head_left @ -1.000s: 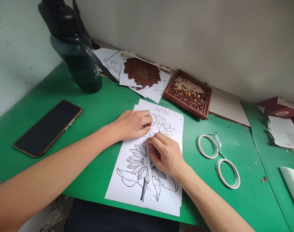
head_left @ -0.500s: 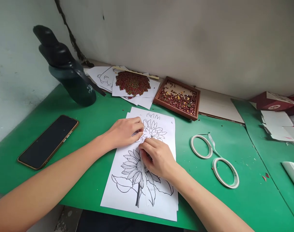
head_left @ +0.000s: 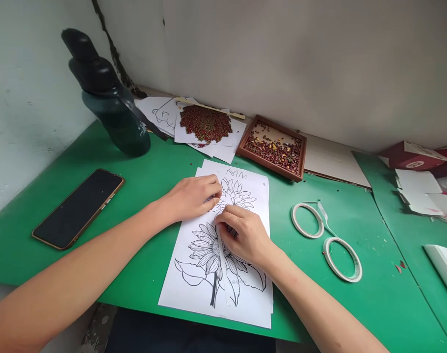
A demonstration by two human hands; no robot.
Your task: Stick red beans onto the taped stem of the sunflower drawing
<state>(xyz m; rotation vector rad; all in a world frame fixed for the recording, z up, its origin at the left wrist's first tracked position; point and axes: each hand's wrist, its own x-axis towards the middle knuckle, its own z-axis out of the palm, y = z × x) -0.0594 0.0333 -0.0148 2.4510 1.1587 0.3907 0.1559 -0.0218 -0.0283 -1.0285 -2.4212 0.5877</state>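
Sheets of white paper (head_left: 171, 292) printed with black sunflower drawings lie in front of me on the table. My right hand (head_left: 245, 233) is closed in a pinch over the lower sunflower. From its fingertips a narrow strip of whitish tape (head_left: 222, 255) trails down across the flower's middle and leaves. My left hand (head_left: 196, 197) rests on the left side of the upper flower drawing, its fingers curled together; what they hold, if anything, is hidden. Two rolls of tape (head_left: 294, 219) lie to the right, joined by a loose length of tape.
A phone (head_left: 79, 208) lies at left, with a dark bottle (head_left: 115, 117) behind it. At the back are a bean-covered sheet (head_left: 205, 123) and a wooden tray (head_left: 241, 147) holding beans. A red box (head_left: 410, 152) and white card (head_left: 418, 186) sit far right.
The whole view has shifted slightly, so things appear a little higher and mostly further right. Both hands keep nearly the same place and grip on the paper.
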